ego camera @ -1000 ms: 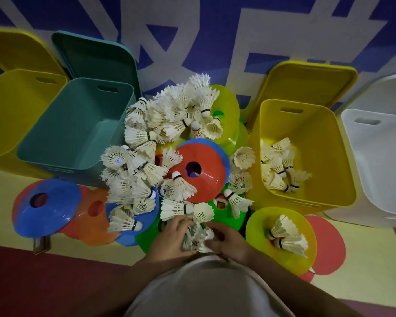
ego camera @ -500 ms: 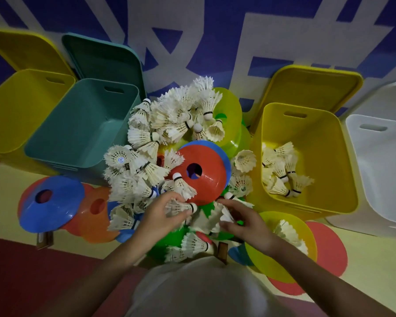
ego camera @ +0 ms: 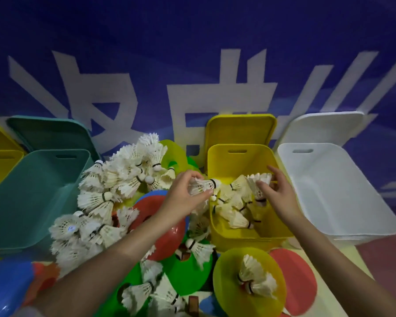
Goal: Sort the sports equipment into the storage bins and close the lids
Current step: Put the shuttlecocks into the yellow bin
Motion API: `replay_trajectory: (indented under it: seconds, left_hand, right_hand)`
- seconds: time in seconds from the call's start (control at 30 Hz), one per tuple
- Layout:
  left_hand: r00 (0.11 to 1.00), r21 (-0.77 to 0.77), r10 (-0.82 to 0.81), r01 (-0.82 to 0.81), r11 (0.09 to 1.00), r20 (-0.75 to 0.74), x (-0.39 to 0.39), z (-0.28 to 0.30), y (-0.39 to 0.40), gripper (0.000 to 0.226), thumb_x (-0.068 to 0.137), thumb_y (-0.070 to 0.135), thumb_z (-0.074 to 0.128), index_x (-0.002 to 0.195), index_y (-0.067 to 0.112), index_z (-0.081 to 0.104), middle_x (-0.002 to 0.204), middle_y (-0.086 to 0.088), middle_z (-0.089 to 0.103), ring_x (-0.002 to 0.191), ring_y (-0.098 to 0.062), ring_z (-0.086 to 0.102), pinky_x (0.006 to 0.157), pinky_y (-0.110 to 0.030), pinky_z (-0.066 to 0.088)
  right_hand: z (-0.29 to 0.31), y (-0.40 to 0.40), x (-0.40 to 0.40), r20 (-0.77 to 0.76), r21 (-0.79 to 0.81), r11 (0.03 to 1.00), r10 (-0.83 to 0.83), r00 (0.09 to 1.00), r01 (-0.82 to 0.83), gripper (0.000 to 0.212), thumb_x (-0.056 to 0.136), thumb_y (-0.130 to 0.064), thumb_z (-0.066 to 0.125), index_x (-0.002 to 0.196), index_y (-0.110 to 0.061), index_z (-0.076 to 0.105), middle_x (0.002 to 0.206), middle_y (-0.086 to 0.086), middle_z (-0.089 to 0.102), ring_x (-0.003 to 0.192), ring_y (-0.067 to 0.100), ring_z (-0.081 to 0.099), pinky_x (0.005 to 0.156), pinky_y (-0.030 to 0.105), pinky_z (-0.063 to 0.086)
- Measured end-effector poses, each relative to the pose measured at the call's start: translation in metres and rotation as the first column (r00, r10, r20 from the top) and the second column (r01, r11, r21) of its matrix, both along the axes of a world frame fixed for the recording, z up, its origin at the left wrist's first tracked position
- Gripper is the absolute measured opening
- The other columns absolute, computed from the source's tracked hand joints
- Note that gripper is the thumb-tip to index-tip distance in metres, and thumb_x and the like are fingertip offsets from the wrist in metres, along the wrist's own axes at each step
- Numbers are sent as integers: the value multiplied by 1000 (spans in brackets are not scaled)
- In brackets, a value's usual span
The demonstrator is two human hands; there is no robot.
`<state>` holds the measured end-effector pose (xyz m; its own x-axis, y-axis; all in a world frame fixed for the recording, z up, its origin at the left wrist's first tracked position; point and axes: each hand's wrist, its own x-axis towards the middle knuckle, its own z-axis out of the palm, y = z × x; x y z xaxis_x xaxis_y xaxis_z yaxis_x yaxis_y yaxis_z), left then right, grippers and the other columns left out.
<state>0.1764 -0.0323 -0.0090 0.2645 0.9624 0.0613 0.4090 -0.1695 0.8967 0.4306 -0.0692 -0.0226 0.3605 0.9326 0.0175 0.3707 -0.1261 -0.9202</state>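
Observation:
An open yellow bin (ego camera: 238, 239) right of centre holds several white shuttlecocks (ego camera: 234, 216). My left hand (ego camera: 183, 197) grips a shuttlecock (ego camera: 202, 186) at the bin's left rim, cork end pointing into the bin. My right hand (ego camera: 278, 195) hovers over the bin with fingers spread, and loose shuttlecocks (ego camera: 260, 180) lie right at its fingertips. A big heap of shuttlecocks (ego camera: 124, 179) covers the floor to the left. More lie on a yellow cone (ego camera: 226, 268) at the front.
A teal bin (ego camera: 32, 202) and another yellow bin (ego camera: 0, 165) stand open at the left, a white bin (ego camera: 341, 191) at the right, all lids leaning on the blue wall. Flat cones, red (ego camera: 167, 232), green (ego camera: 192, 277) and blue (ego camera: 7, 287), lie under the shuttlecocks.
Both hands rose from the near floor pile and moved right and away, carrying shuttlecocks to the yellow bin. More shuttlecocks now lie in that bin. The camera tilted up.

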Motion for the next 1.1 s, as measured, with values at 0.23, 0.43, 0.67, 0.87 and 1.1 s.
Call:
replay_trajectory:
  seconds: [0.23, 0.43, 0.67, 0.87, 1.1]
  left_hand:
    - [947, 17, -164, 175, 984, -276, 81, -18, 45, 34, 79, 42, 72, 106, 26, 58, 108, 8, 56, 98, -8, 54, 81, -26, 45]
    - [898, -20, -133, 137, 990, -420, 125, -54, 98, 37, 84, 40, 66, 114, 22, 54, 117, -1, 52, 102, -18, 54, 82, -30, 45]
    - [849, -83, -12, -38, 996, -528, 155, -100, 146, 44, 89, 37, 61, 123, 11, 50, 123, -14, 52, 107, -30, 55, 80, -32, 42]
    - [813, -63, -105, 85, 994, -572, 173, -114, 164, 45, 87, 37, 64, 117, 9, 47, 119, -13, 51, 105, -30, 54, 81, -36, 43]
    - [458, 64, -125, 375, 925, -880, 158, -117, 180, 63, 84, 43, 63, 139, 25, 37, 132, -2, 46, 123, -23, 40, 97, -38, 38]
  right_hand:
    - [-17, 16, 45, 140, -121, 992, 50, 989, -33, 64, 81, -35, 70, 139, -17, 47, 111, 0, 59, 90, 9, 56, 79, 24, 44]
    - [-36, 33, 56, 231, -183, 981, 111, 966, -69, 70, 84, -36, 67, 145, -17, 38, 138, 5, 51, 119, 19, 54, 99, 32, 44]
    - [-48, 65, 57, 325, -213, 972, 165, 931, -98, 70, 90, -36, 59, 147, -10, 31, 147, 10, 42, 133, 23, 40, 106, 30, 32]
    - [-63, 81, 57, 343, -224, 966, 204, 917, -131, 66, 91, -34, 56, 148, -14, 28, 147, 7, 40, 132, 22, 40, 104, 30, 33]
    - [-75, 113, 59, 418, -389, 920, 216, 882, -42, 40, 96, -26, 44, 131, -5, 42, 127, 18, 49, 113, 35, 51, 91, 38, 41]
